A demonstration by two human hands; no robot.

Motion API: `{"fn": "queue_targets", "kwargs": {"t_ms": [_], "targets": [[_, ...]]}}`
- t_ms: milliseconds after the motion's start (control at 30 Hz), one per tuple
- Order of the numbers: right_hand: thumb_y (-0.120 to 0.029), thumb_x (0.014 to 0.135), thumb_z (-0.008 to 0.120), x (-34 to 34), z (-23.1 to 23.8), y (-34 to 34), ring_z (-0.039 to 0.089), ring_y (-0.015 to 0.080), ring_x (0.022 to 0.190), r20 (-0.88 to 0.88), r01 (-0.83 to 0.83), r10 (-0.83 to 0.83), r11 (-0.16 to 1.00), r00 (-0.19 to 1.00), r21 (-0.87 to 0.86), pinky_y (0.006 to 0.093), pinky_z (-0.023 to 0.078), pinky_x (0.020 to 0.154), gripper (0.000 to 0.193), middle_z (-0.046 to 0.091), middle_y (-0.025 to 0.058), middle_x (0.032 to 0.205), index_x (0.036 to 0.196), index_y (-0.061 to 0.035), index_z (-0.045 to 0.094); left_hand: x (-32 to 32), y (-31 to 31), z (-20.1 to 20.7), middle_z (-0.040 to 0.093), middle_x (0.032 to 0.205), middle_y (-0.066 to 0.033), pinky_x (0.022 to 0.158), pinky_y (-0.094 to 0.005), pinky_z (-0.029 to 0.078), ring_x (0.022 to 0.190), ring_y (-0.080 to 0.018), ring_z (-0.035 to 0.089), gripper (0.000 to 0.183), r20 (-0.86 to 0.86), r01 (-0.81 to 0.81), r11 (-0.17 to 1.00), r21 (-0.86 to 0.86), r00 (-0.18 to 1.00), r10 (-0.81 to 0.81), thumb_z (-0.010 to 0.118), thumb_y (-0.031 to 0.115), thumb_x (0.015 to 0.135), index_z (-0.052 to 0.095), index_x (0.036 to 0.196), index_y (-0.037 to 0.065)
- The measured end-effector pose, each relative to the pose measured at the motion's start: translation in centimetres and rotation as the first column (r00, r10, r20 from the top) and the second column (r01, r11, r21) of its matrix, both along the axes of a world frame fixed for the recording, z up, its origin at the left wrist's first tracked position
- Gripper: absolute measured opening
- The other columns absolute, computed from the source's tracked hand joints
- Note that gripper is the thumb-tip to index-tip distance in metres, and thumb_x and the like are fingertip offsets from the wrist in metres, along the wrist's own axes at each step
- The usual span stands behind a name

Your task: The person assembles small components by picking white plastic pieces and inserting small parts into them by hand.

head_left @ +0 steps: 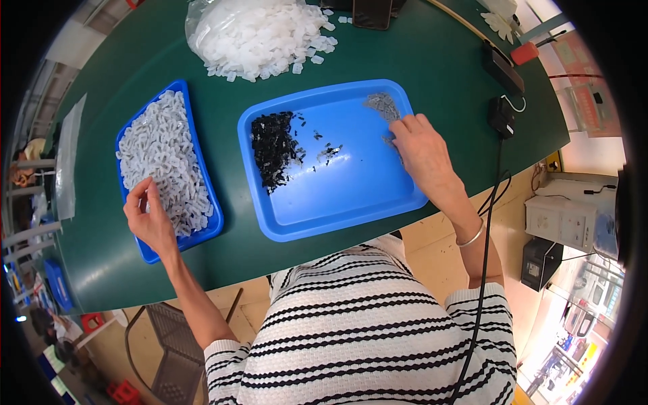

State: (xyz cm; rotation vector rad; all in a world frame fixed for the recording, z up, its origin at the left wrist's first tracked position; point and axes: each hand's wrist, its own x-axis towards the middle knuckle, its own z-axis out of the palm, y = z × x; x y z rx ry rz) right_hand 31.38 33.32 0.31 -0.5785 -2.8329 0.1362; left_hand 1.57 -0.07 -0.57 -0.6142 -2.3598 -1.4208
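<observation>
My left hand [150, 219] is over the near part of a narrow blue tray [214, 223] heaped with small translucent plastic pieces [165, 145]. Its fingers are curled in a pinch, and anything between them is too small to make out. At the right wall of a wider blue tray [317, 226], my right hand [426, 154] reaches in with fingers bent together, their tips hidden. Small grey pieces [382, 105] lie just beyond it in the far right corner. Tiny black pieces [271, 148] are piled along the tray's left side, with a few scattered toward the middle.
At the back, a clear bag [199, 30] spills a mound of white translucent pieces [263, 37] onto the green table [223, 115]. Black power adapters [501, 118] sit at the right edge, with a cable hanging down. A flat plastic bag [69, 158] lies far left.
</observation>
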Motion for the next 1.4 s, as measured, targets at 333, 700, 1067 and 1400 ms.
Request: {"fn": "queue_targets", "kwargs": {"t_ms": [333,700,1067,1400], "targets": [[0.005,0.072,0.057,-2.9,-0.2,2.1,0.057,0.0335,0.095,-0.177,-0.111,0.098,0.992,0.979,-0.064,0.0417,0.052,0.074,0.017,0.056,0.0141,0.095,0.088,0.0002,0.057,8.4,10.3,2.6,0.065,0.107,-0.0122,0.090,-0.0401,0.046,0.100,-0.0303,0.060,0.023,-0.265,0.452,0.820,-0.352,0.792,-0.550,0.069,0.000,0.077,0.068,0.100,0.005],[0.011,0.075,0.056,-1.1,-0.2,1.4,0.056,0.0317,0.111,-0.041,-0.125,0.119,0.962,0.992,-0.242,0.0374,0.051,0.090,0.042,0.056,0.0147,0.122,0.116,0.0024,0.059,9.3,19.2,-1.4,0.055,0.102,-0.0150,0.104,-0.0421,0.038,0.107,-0.0303,0.054,0.016,-0.251,0.525,0.394,-0.755,0.324,-0.912,0.055,0.007,0.078,0.053,0.093,0.003],[0.009,0.075,0.057,-1.5,0.3,0.8,0.058,0.0319,0.105,0.038,-0.073,0.084,0.969,0.996,-0.236,0.0389,0.051,0.086,0.038,0.060,0.0127,0.114,0.112,0.0013,0.061,7.4,17.4,-1.2,0.060,0.107,-0.0138,0.093,-0.0407,0.045,0.106,-0.0309,0.056,0.026,-0.239,0.566,0.491,-0.663,0.461,-0.855,0.059,0.005,0.075,0.061,0.101,0.001],[0.007,0.075,0.058,1.5,-0.1,-2.8,0.060,0.0304,0.098,0.052,-0.116,0.127,0.977,0.991,-0.181,0.0367,0.050,0.086,0.035,0.060,0.0117,0.112,0.110,0.0007,0.062,9.9,18.7,-2.1,0.055,0.085,-0.0102,0.082,-0.0376,0.046,0.084,-0.0263,0.055,0.014,-0.231,0.660,0.412,-0.628,0.347,-0.909,0.059,0.006,0.072,0.059,0.085,0.002]]}}
